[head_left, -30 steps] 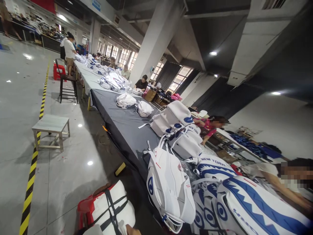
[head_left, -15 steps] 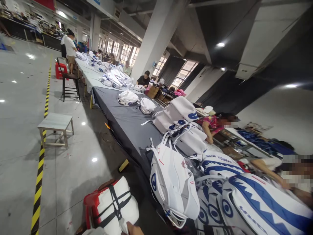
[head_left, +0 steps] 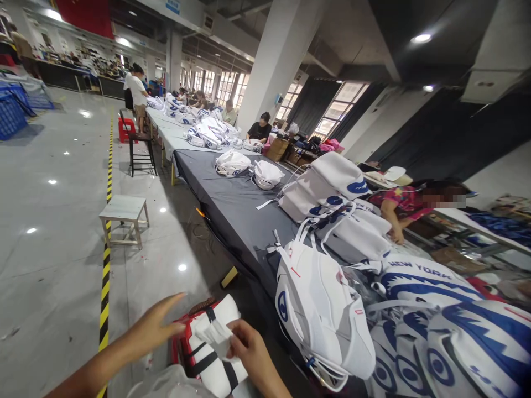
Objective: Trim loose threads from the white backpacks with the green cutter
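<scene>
My right hand (head_left: 251, 345) pinches a small stack of thin white sheets (head_left: 213, 333), paper or plastic, I cannot tell which. Just left of it, my left hand (head_left: 155, 330) is raised with thumb and fingers apart, holding nothing. Below both hands is a white cushion (head_left: 226, 309) crossed by black straps, on a red stool (head_left: 179, 345). A crumpled translucent plastic bag (head_left: 168, 383) shows at the bottom edge. To the right, a white backpack (head_left: 317, 309) with a blue eye print leans at the table edge, straps facing me.
More white-and-blue backpacks (head_left: 477, 337) crowd the near right of the dark-covered table (head_left: 232, 204). A person (head_left: 398, 213) bends over work across it. A pale low stool (head_left: 124, 207) stands on the left by the striped floor tape (head_left: 105, 271).
My left hand has come into view, raised and open. My right hand has risen with the white sheets. The view has turned left, so the backpacks sit further right.
</scene>
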{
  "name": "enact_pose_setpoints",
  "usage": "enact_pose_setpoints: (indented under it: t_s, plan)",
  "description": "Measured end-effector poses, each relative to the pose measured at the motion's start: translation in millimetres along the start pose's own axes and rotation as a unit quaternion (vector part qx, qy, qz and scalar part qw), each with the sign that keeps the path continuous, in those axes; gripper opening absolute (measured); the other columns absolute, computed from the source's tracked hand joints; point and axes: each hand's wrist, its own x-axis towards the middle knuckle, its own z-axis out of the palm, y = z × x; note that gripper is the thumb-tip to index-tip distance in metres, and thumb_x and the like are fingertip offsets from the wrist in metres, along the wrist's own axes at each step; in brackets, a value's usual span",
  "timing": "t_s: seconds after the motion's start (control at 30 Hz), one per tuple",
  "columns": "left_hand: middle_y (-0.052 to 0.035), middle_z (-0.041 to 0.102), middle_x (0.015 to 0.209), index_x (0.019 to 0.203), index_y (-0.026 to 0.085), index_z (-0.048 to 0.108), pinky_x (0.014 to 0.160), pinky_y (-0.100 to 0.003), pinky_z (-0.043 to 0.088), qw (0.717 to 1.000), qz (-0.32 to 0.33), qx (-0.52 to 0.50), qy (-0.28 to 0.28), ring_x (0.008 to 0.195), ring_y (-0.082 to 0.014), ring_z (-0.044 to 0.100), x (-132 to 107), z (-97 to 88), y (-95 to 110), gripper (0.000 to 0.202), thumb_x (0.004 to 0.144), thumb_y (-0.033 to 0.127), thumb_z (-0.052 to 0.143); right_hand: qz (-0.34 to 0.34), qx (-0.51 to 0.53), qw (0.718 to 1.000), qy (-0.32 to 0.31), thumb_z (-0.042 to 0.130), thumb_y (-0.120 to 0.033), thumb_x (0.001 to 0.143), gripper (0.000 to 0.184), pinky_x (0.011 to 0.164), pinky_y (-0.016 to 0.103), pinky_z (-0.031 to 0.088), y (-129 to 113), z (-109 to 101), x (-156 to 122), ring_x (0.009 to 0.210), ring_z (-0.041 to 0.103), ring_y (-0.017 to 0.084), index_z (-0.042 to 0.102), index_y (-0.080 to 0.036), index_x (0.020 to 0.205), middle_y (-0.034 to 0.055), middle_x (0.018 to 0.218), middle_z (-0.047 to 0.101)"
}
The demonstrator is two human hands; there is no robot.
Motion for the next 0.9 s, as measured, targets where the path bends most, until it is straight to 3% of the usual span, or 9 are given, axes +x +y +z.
enact_pose_setpoints:
  t_s: [0.1, 0.17, 0.23, 0.33, 0.5, 0.6, 0.77, 0.83, 0.9]
  plan:
    - [-0.0078, 0.05, 0.151, 0.149, 0.025, 0.045, 0.119, -0.041, 0.035, 0.993, 0.045, -0.073, -0.086, 0.14, -0.0291, 0.046, 18.5, 40.7, 24.6, 0.092, 0.065, 0.019, 0.081, -0.034, 0.084, 0.996, -0.013, 0.068, -0.045, 0.078, 0.028, 0.057, 0.026, 0.047, -45.4, 8.0, 0.4, 0.054, 0.058, 0.013, 0.062, -0.018, 0.081, -0.0017, 0.067, 0.061]
    - [-0.0086, 0.065, 0.133, 0.141, 0.021, 0.055, 0.105, -0.038, 0.047, 0.985, 0.054, -0.113, -0.117, 0.122, -0.0287, 0.059, 27.1, 62.7, 36.6, 0.082, 0.064, 0.025, 0.083, -0.047, 0.106, 0.993, 0.002, 0.072, -0.046, 0.077, 0.03, 0.058, 0.025, 0.047, -63.4, 8.1, -3.3, 0.055, 0.057, 0.012, 0.064, -0.018, 0.081, -0.0013, 0.069, 0.062]
    - [-0.0075, 0.075, 0.107, 0.12, 0.015, 0.07, 0.09, -0.033, 0.053, 0.982, 0.05, -0.141, -0.115, 0.1, -0.0257, 0.067, 30.8, 73.4, 41.4, 0.053, 0.072, 0.036, 0.079, -0.055, 0.118, 0.991, 0.034, 0.076, -0.045, 0.075, 0.03, 0.058, 0.025, 0.047, -71.0, 4.3, -9.0, 0.057, 0.057, 0.011, 0.065, -0.018, 0.083, -0.0009, 0.073, 0.063]
    - [-0.0064, 0.075, 0.084, 0.093, 0.012, 0.077, 0.074, -0.029, 0.053, 0.981, 0.051, -0.175, -0.071, 0.081, -0.023, 0.067, 33.0, 70.8, 40.6, 0.04, 0.08, 0.05, 0.071, -0.057, 0.096, 0.989, 0.1, 0.076, -0.043, 0.073, 0.031, 0.059, 0.026, 0.047, -72.1, -4.3, -18.7, 0.059, 0.059, 0.013, 0.068, -0.018, 0.091, -0.0008, 0.072, 0.065]
    - [-0.0062, 0.076, 0.095, 0.102, 0.016, 0.076, 0.08, -0.027, 0.052, 0.968, 0.066, -0.241, -0.015, 0.086, -0.0208, 0.067, 39.5, 50.2, 50.7, 0.043, 0.083, 0.053, 0.068, -0.074, 0.006, 0.982, 0.177, 0.071, -0.037, 0.077, 0.028, 0.067, 0.03, 0.051, -72.8, -16.7, -31.8, 0.066, 0.065, 0.018, 0.071, -0.019, 0.097, 0.0011, 0.071, 0.068]
    - [-0.0044, 0.075, 0.09, 0.09, 0.017, 0.077, 0.074, -0.022, 0.05, 0.951, 0.074, -0.299, 0.021, 0.082, -0.0172, 0.066, 43.1, 40.8, 64.9, 0.032, 0.074, 0.045, 0.079, -0.083, 0.023, 0.979, 0.187, 0.073, -0.043, 0.077, 0.028, 0.066, 0.029, 0.051, -73.8, -22.8, -35.9, 0.066, 0.065, 0.017, 0.072, -0.018, 0.091, 0.0049, 0.081, 0.072]
    - [-0.0075, 0.076, 0.098, 0.115, 0.015, 0.072, 0.078, -0.027, 0.055, 0.931, 0.058, -0.357, -0.042, 0.084, -0.0196, 0.07, 41.2, 45.1, 85.1, 0.048, 0.079, 0.047, 0.078, -0.073, 0.168, 0.978, 0.095, 0.08, -0.056, 0.071, 0.061, 0.051, 0.022, 0.044, -81.8, -22.4, -35.8, 0.061, 0.057, 0.011, 0.066, -0.022, 0.12, 0.0068, 0.103, 0.072]
    - [-0.0094, 0.076, 0.101, 0.117, 0.013, 0.071, 0.08, -0.03, 0.056, 0.926, 0.059, -0.366, -0.077, 0.086, -0.0215, 0.071, 37.9, 50.1, 89.5, 0.049, 0.082, 0.046, 0.077, -0.066, 0.199, 0.976, 0.051, 0.082, -0.054, 0.068, 0.065, 0.058, 0.025, 0.049, -85.8, -18.6, -33.3, 0.065, 0.06, 0.013, 0.065, -0.021, 0.122, 0.0066, 0.103, 0.073]
    - [-0.0091, 0.077, 0.1, 0.116, 0.013, 0.072, 0.079, -0.03, 0.056, 0.931, 0.059, -0.349, -0.087, 0.085, -0.0217, 0.071, 34.8, 51.9, 91.3, 0.048, 0.084, 0.048, 0.075, -0.054, 0.204, 0.976, 0.052, 0.084, -0.049, 0.068, 0.058, 0.068, 0.029, 0.053, -86.7, -16.7, -30.3, 0.073, 0.064, 0.016, 0.067, -0.019, 0.115, 0.0066, 0.099, 0.073]
